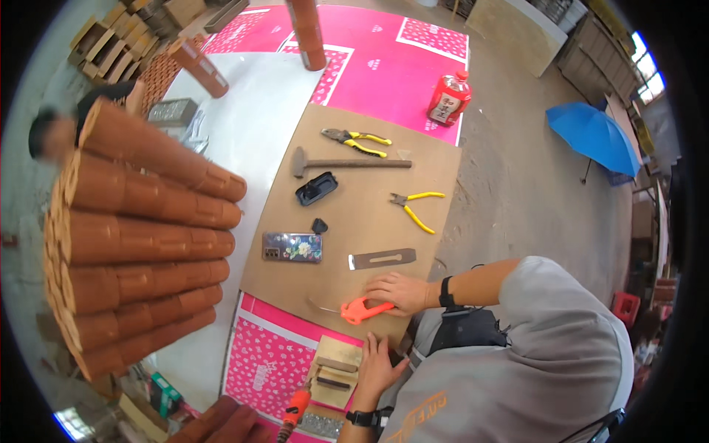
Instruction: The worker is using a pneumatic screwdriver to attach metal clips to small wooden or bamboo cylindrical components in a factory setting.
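Observation:
My right hand (399,290) rests over the handle of an orange tool (360,311) with a thin curved metal tip, fingers bent around its near end. My left hand (378,367) lies at the board's near edge, fingers stretched out and thumb apart, holding nothing. On the brown board (288,279) beyond the right hand lies a flat dark metal blade (384,259) with a slot. Further off are yellow-handled diagonal cutters (417,210), a hammer (354,164), yellow-handled pliers (356,142), a flower-patterned phone (292,247) and a black open case (317,189).
A stack of terracotta-coloured tubular pieces (151,238) stands at the left. Beside my left hand sit a tan plate (325,395) with dark bars and an orange corded tool (298,406). A red bottle (448,99) stands on the pink cover. Another person (55,133) is behind the stack.

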The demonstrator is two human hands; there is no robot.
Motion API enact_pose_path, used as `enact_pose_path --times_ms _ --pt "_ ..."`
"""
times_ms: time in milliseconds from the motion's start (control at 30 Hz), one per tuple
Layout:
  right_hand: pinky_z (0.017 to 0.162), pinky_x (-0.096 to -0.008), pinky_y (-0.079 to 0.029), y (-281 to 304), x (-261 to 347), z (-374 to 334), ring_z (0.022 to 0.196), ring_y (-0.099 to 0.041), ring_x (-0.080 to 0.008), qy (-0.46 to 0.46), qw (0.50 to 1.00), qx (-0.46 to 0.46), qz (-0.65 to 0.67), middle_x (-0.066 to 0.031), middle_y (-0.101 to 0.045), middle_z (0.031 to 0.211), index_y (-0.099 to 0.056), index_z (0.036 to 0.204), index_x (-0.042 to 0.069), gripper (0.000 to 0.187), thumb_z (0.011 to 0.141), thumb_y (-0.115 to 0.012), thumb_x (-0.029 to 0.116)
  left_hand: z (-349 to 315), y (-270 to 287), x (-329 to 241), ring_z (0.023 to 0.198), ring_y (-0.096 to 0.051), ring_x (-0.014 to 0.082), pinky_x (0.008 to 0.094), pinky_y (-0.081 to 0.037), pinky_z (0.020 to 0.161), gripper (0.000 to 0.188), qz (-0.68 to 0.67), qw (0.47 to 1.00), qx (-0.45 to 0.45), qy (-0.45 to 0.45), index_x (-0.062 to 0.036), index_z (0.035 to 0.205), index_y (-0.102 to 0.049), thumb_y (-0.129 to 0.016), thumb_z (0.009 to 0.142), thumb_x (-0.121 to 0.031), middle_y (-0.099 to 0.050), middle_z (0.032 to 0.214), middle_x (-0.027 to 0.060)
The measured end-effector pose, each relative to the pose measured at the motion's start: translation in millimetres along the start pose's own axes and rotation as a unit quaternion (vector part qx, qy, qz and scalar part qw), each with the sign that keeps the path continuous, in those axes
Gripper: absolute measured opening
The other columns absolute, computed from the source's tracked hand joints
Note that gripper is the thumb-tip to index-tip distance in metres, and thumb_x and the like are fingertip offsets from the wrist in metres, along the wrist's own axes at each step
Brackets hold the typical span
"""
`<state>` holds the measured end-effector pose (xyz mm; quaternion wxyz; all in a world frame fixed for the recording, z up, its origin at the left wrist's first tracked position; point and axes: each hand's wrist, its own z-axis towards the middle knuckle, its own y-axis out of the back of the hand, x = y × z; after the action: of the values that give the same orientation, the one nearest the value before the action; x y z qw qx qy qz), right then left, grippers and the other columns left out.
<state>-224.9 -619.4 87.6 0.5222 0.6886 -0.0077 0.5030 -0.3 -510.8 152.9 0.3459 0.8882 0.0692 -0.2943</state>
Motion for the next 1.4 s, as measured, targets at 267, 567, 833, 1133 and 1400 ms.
enact_pose_path --times_ms 267,567,833,1133,1400 --pt "0.108 -0.0454 -0.039 -20 -2 -3 0.133 -0.045 -0.0341 0.02 0.999 -0.02 0.03 -0.0145 -0.05 0.139 -0.053 0.131 0.009 0.055 0.08 -0.071 0.023 21 -3 -5 0.144 -0.02 0.0556 0.0493 -0.028 0.118 0.091 0.02 0.989 0.117 0.09 -0.0007 0.137 -0.053 -0.075 0.074 -0.061 -0.017 0.152 0.0446" --pt "0.11 -0.0459 -0.042 50 12 -30 0.134 -0.042 -0.0398 -0.053 0.988 0.0 0.145 -0.0179 -0.047 0.138 -0.05 0.131 0.01 0.056 0.079 -0.072 0.012 49 2 -42 0.146 -0.016 0.0528 0.0495 -0.018 0.121 0.083 -0.091 0.971 0.14 0.169 -0.0038 0.141 -0.052 -0.057 0.089 -0.068 -0.037 0.15 0.0336" --pt "0.109 -0.0474 -0.042 50 45 -3 0.136 -0.041 -0.0423 -0.006 0.987 -0.018 0.157 -0.0227 -0.044 0.144 -0.048 0.135 0.006 0.064 0.077 -0.073 0.008 72 26 -82 0.125 -0.054 0.0205 0.0395 -0.045 0.104 0.056 -0.733 0.661 -0.098 0.124 -0.0078 0.143 -0.043 -0.036 0.107 -0.05 -0.055 0.136 0.0092" --pt "0.107 -0.0503 -0.04 130 -88 72 0.126 -0.048 -0.0426 -0.11 0.988 -0.083 -0.069 -0.0241 -0.049 0.139 -0.048 0.137 0.0 0.077 0.07 -0.081 0.02 39 27 -34 0.102 -0.065 0.0301 0.0455 -0.05 0.095 0.031 -0.752 0.592 -0.222 0.188 -0.0046 0.11 -0.053 -0.043 0.104 -0.034 -0.066 0.112 0.0201" --pt "0.112 -0.0474 -0.037 202 -162 155 0.137 -0.038 -0.0376 -0.332 0.928 -0.065 -0.154 -0.0218 -0.039 0.146 -0.031 0.148 0.002 0.098 0.07 -0.085 0.025 -6 -22 -26 0.097 -0.066 0.0307 0.0454 -0.052 0.092 0.024 -0.743 0.561 -0.265 0.252 -0.0006 0.099 -0.057 -0.053 0.099 -0.024 -0.068 0.097 0.0167"
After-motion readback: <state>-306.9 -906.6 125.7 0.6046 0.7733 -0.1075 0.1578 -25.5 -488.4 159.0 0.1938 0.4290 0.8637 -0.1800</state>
